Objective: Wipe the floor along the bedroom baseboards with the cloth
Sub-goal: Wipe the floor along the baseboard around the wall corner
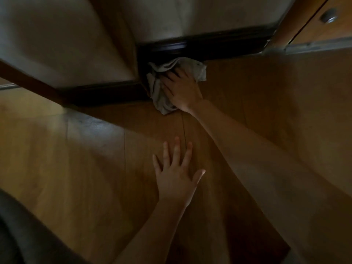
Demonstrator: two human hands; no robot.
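A crumpled grey cloth [159,92] lies on the wooden floor [266,103], pushed into the corner where the dark baseboard [219,44] turns round a wall edge. My right hand [181,88] presses down on the cloth, fingers spread over it and pointing toward the corner. Nearer to me, my left hand [176,174] rests flat on the floor with its fingers straight and spread, holding nothing.
Pale walls [57,44] rise above the baseboard at left and centre. At the top right stands a wooden cabinet [323,27] with a round metal knob [328,16]. A grey sleeve or garment [22,235] fills the bottom left corner. The scene is dim.
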